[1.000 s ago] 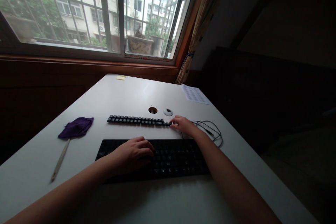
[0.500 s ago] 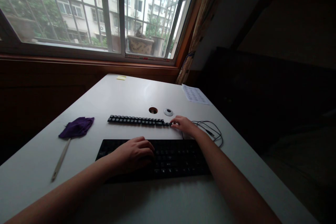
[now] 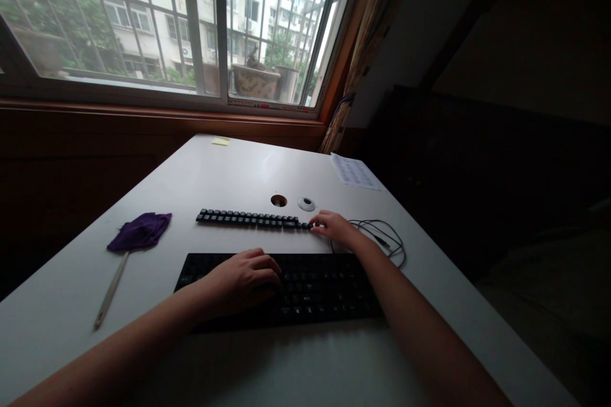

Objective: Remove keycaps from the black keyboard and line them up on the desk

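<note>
A black keyboard (image 3: 329, 296) lies on the white desk in front of me. My left hand (image 3: 251, 273) rests palm down on its left half, the fingers loosely bent over the keys; their tips are hidden. Behind the keyboard, loose black keycaps (image 3: 248, 219) stand in two long, close rows. At the right end of these rows is my right hand (image 3: 329, 224), thumb and fingers closed on a small keycap (image 3: 311, 225) that touches or nearly touches the line. My right forearm passes over the keyboard's right end.
A coiled black cable (image 3: 382, 238) lies right of my right hand. On the left are a purple cloth (image 3: 140, 231) and a thin pale stick (image 3: 111, 290). Farther back are a desk hole (image 3: 279, 201), a round grey cover (image 3: 306, 203), a printed sheet (image 3: 356, 172) and yellow sticky notes (image 3: 220, 141).
</note>
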A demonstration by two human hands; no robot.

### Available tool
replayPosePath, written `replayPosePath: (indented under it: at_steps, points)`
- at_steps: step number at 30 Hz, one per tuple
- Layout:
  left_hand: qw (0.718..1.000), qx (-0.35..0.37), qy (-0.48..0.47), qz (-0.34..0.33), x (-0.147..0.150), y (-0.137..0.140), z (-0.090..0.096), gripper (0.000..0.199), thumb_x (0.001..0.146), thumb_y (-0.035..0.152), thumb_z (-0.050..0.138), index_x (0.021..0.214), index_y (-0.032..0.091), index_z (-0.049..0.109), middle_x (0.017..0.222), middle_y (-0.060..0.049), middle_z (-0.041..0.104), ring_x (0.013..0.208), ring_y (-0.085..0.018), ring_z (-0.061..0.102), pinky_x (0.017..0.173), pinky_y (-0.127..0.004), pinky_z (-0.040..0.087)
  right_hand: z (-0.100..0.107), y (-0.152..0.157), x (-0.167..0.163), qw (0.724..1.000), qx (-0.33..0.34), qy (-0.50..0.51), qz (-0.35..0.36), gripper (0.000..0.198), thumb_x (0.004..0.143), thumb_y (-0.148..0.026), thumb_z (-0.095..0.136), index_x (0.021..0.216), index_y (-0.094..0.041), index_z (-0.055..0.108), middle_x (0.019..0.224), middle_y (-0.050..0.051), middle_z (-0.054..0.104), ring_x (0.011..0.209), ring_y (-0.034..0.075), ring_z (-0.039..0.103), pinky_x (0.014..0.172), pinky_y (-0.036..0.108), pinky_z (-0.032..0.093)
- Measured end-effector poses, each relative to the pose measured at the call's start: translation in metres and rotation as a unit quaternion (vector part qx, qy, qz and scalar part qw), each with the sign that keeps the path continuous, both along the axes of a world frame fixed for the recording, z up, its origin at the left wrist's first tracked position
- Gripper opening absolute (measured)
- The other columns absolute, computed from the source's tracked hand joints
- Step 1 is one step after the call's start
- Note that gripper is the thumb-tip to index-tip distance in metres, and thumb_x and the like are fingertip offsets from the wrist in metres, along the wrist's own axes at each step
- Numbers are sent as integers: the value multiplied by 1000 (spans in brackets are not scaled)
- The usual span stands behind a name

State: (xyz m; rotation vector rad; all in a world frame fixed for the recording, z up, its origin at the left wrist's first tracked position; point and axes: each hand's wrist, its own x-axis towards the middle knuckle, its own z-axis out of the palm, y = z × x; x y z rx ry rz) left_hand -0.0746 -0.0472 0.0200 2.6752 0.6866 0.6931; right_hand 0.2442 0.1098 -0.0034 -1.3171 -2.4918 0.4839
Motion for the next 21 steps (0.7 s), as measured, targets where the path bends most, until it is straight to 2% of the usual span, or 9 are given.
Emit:
replayPosePath:
  at_steps: [6,10,21]
  points:
    - [1000,-7,7,0,0,0,2,15,91,22,63,106,21,66,112,-6,66,98,-21,59,83,-34,52,3,-3,-4,1000,8,25,14,29,81,-30,73,109,-23,72,98,5,62,83,17,60,80,30,48]
    - [1000,-5,11,-1,0,0,2,15,91,22,63,105,21,66,112,-6,66,98,-21,59,84,-34,52,4,-5,-9,999,23,31,20,26,81,-31,73,106,-23,72,102,5,57,89,18,60,84,31,48]
    - [1000,-4,6,2,0,0,-1,15,91,24,64,105,21,66,112,-6,66,98,-22,59,83,-35,52,8,-9,-15,999,14,39,23,19,82,-27,72,100,-23,73,102,4,55,89,17,58,84,31,47]
